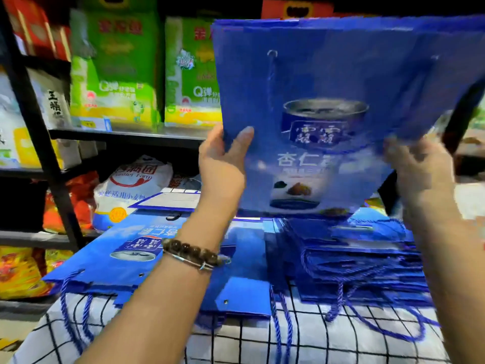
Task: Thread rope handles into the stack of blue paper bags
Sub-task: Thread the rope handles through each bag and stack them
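I hold a flat blue paper bag [336, 101] upright in front of me, its printed can picture facing me. My left hand [223, 164] grips its lower left edge, thumb on the front. My right hand [420, 169], blurred, grips the lower right edge. A blue rope handle [271, 72] hangs down from the bag's upper left eyelet; the upper right eyelet [434, 58] is blurred. Below lie more blue bags: one flat on the left [126, 248] and a stack on the right [367, 264], with blue rope loops [286, 327] trailing over the checked cloth.
The bags lie on a white cloth with a black grid [262, 342]. Black metal shelving [34, 101] stands at the left and behind, holding green boxes [115, 69], a white sack [133, 185] and red and yellow packets [23, 271].
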A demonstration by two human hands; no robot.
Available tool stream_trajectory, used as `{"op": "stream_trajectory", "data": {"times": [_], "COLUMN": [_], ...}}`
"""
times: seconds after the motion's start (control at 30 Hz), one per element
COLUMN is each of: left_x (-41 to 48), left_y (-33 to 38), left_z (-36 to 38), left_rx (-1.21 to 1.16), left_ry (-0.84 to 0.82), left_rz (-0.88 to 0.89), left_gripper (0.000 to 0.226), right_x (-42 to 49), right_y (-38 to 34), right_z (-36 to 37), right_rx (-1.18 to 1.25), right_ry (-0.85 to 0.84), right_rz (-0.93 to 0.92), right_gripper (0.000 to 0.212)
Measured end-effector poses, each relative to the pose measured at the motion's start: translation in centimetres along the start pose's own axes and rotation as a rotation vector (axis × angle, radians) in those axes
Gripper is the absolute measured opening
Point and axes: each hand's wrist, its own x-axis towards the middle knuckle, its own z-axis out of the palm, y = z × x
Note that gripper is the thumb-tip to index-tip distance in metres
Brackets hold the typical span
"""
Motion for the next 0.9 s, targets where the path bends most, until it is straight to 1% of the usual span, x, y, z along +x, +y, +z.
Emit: {"op": "stream_trajectory", "data": {"times": [0.03,0.07,0.1,0.17,0.2,0.27,0.3,0.37,0.43,0.47,0.5,0.53,0.57,0.6,0.67,0.73,0.8,0.9], "left_x": [0.5,1.0,1.5,2.5,2.9,3.8,4.4,5.4,6.4,6.7,6.8,7.0,7.1,7.2,7.3,8.0,8.8,9.7], "left_y": [0.1,0.5,0.6,0.5,0.5,0.4,0.4,0.5,0.2,-0.2,-0.6,-1.1,-1.8,-2.4,-3.3,-4.1,-4.6,-6.0], "left_z": [0.0,0.0,0.0,0.4,0.6,1.5,2.0,3.2,4.4,5.0,5.6,6.2,6.8,7.4,8.3,9.0,9.5,9.9], "left_rx": [0.025,0.082,0.150,0.285,0.333,0.368,0.378,0.422,0.459,0.473,0.481,0.468,0.431,0.380,0.313,0.295,0.256,0.232], "left_ry": [0.009,0.008,0.006,-0.021,-0.037,-0.051,-0.052,-0.062,-0.091,-0.107,-0.120,-0.132,-0.138,-0.142,-0.144,-0.148,-0.147,-0.131], "left_rz": [-0.022,-0.028,-0.015,0.020,0.030,0.018,0.014,0.013,-0.023,-0.050,-0.072,-0.106,-0.152,-0.205,-0.299,-0.339,-0.392,-0.459], "left_gripper": [0.015,0.014,0.011,0.008,0.012,0.022,0.022,0.013,0.017,0.018,0.016,0.015,0.016,0.018,0.022,0.023,0.021,0.016], "right_x": [-0.9,-2.1,-2.3,-1.8,-1.1,0.2,0.9,2.5,4.4,5.2,5.8,6.3,6.7,7.0,7.6,8.4,9.5,10.9], "right_y": [-1.6,-1.6,-2.0,-2.0,-1.9,-2.4,-2.6,-3.1,-3.5,-3.4,-3.3,-3.1,-2.9,-2.6,-2.3,-2.1,-1.9,-0.8], "right_z": [0.5,2.6,2.7,2.9,2.4,1.5,1.3,0.5,-0.3,-0.7,-1.0,-1.4,-1.6,-1.9,-2.3,-2.7,-2.9,-3.0], "right_rx": [0.072,0.014,0.017,0.024,-0.010,-0.072,-0.097,-0.168,-0.213,-0.217,-0.195,-0.186,-0.184,-0.201,-0.214,-0.232,-0.256,-0.290], "right_ry": [-0.005,-0.013,-0.057,0.014,0.036,0.057,0.059,0.056,0.033,0.019,-0.003,-0.023,-0.041,-0.051,-0.065,-0.093,-0.128,-0.131], "right_rz": [0.042,0.026,0.014,-0.012,-0.017,-0.049,-0.065,-0.066,-0.017,0.034,0.086,0.131,0.165,0.191,0.226,0.253,0.301,0.350], "right_gripper": [0.011,0.011,0.010,0.017,0.020,0.021,0.020,0.018,0.013,0.015,0.015,0.011,0.005,0.004,0.006,0.008,0.007,0.006]}}
